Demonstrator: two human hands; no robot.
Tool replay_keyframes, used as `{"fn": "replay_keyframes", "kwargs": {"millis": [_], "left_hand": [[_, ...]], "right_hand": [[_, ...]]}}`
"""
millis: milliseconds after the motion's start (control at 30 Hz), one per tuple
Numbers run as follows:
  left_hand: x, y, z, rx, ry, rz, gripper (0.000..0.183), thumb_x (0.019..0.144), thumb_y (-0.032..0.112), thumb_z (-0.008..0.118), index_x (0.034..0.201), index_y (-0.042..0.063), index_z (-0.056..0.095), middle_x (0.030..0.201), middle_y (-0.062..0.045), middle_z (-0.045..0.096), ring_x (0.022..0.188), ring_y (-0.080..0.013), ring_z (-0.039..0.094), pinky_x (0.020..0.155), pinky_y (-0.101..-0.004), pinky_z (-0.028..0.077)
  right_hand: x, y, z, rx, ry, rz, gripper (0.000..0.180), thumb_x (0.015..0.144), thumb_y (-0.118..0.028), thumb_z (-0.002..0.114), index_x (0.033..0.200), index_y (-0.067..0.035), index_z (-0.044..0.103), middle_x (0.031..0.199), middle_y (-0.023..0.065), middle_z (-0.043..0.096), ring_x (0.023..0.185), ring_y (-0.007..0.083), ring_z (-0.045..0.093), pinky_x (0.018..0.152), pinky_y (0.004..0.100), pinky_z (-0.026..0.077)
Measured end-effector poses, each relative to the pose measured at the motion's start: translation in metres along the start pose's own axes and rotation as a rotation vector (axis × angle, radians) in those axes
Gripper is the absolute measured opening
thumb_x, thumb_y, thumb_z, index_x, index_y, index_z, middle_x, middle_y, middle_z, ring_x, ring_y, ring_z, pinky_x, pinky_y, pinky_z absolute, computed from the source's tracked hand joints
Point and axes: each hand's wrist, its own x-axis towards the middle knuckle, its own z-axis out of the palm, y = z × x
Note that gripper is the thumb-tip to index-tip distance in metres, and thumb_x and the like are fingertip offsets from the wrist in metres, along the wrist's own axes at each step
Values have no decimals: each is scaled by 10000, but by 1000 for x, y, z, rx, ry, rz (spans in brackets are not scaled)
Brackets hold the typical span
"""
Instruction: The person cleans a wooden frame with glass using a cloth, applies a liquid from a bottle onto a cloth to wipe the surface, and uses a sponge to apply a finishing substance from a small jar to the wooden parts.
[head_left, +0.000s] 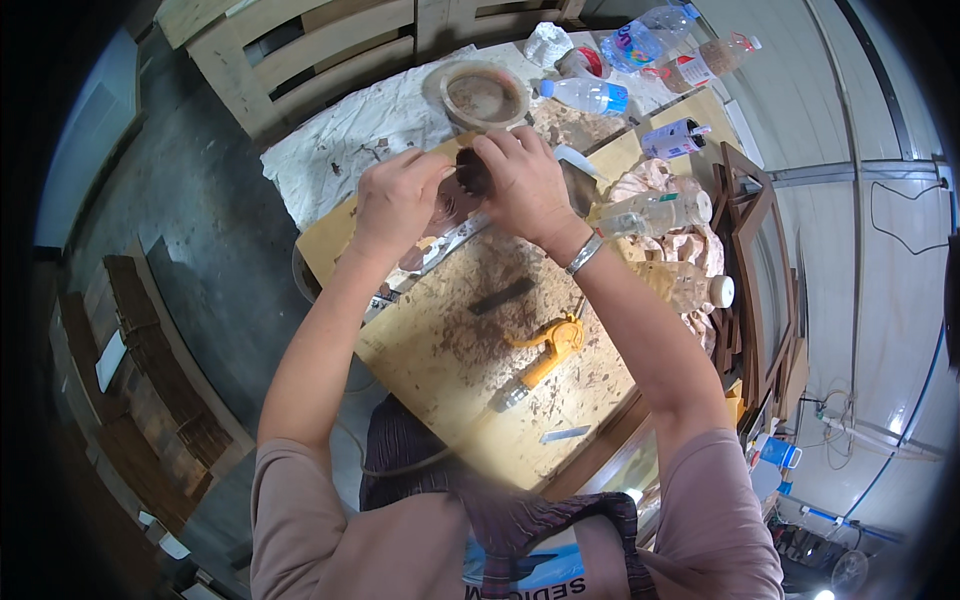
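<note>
My right hand (525, 184) holds a dark brown piece (472, 174) above the far part of the work board. My left hand (401, 195) is close beside it, thumb and fingertips pinched at the piece's left edge; what they pinch is too small to tell. Under the hands lies a plastic sheet or bag (450, 217) with brown material on it. Nearer to me, a flat dark strip (501, 295) rests on the stained board (442, 367). A yellow air blow gun (551, 352) lies on the board, and a small metal strip (565, 434) is at its near right.
Beyond my hands stands a round bowl (484, 96) on white cloth (337, 157). Several plastic bottles (585, 96) are at the back right. Two clear bottles (652, 214) lie on a crumpled cloth (705, 247) to the right, beside stacked brown frames (757, 247). A wooden pallet (330, 56) stands behind.
</note>
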Motion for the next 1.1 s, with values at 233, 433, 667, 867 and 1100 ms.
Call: {"fn": "replay_keyframes", "kwargs": {"millis": [233, 433, 667, 867, 1100], "left_hand": [[1, 2, -13, -31, -48, -37, 78, 857, 48, 690, 927, 32, 722, 833, -136, 688, 710, -322, 668, 630, -372, 516], [-2, 13, -13, -61, -67, -47, 77, 852, 58, 702, 920, 29, 724, 801, -127, 692, 682, -309, 669, 619, -360, 518], [-3, 5, -10, -31, 39, -60, 38, 830, 84, 695, 854, 55, 697, 789, -119, 677, 728, -341, 665, 634, -418, 522], [-3, 9, -5, 13, -28, -36, 80, 835, 70, 716, 903, 28, 721, 818, -140, 702, 706, -320, 679, 634, -378, 528], [2, 9, -8, -34, 1, 3, 80, 840, 64, 709, 906, 21, 711, 809, -139, 689, 703, -332, 668, 632, -392, 526]], "right_hand": [[1, -3, 0, -2, -3, -11, 542, 634, -59, 745, 1152, -92, 591, 1138, 87, 619, 1111, 321, 549, 998, 433, 445], [0, -1, -1, 30, -15, 42, 642, 582, -83, 785, 1193, -93, 591, 1148, 89, 627, 1101, 330, 552, 996, 431, 451], [-4, 3, -2, 57, -7, 51, 663, 568, -95, 791, 1200, -91, 588, 1141, 88, 633, 1082, 334, 550, 979, 427, 462], [-5, 1, -4, 68, -15, 61, 651, 574, -94, 788, 1195, -89, 591, 1142, 87, 635, 1071, 331, 548, 971, 425, 464], [-6, 0, -7, 46, 2, 17, 622, 582, -86, 778, 1177, -93, 596, 1128, 82, 637, 1068, 324, 551, 970, 427, 459]]}}
